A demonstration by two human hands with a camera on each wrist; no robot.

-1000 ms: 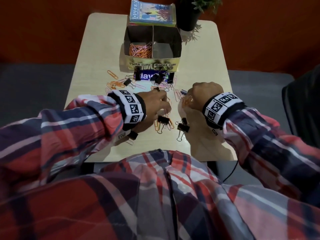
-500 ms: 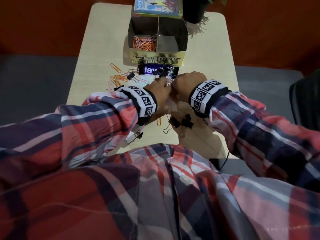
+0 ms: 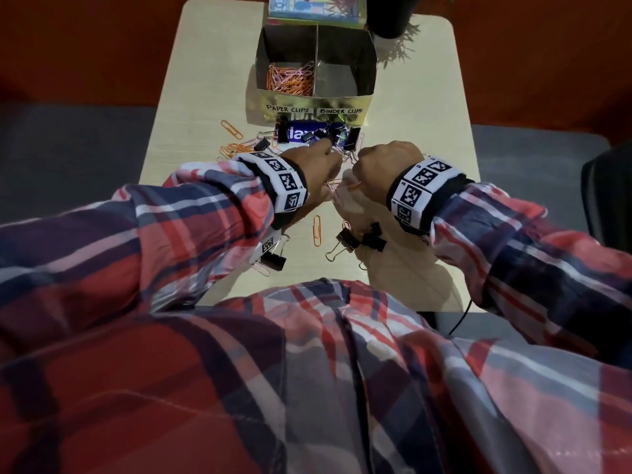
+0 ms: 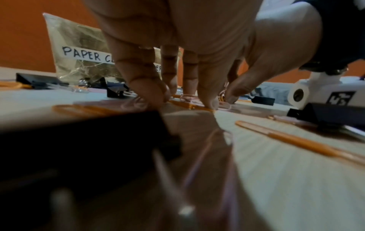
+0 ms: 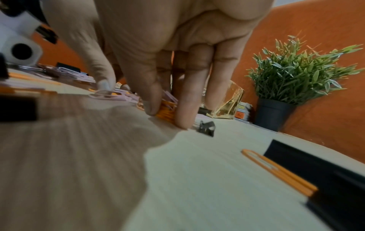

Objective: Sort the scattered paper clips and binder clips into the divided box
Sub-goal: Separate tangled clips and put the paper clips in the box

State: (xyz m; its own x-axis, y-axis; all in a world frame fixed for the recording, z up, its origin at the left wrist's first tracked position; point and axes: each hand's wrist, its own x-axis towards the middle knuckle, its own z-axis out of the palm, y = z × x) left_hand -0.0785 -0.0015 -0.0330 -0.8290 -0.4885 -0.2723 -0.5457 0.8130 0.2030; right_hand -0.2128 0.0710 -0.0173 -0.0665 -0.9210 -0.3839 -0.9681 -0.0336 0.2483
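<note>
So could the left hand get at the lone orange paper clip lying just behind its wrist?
Probably yes: the orange paper clip lies bare on the table, uncovered. But the left hand is gathering clips ahead and must pull back.

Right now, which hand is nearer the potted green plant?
Right. The right hand is on the plant's side of the table; the left hand sits beside it, farther away. Both are well short of it.

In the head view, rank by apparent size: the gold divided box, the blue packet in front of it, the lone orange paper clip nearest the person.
1. Gold divided cardboard box
2. Blue printed packet, partly covered by black binder clips
3. Lone orange paper clip
</note>
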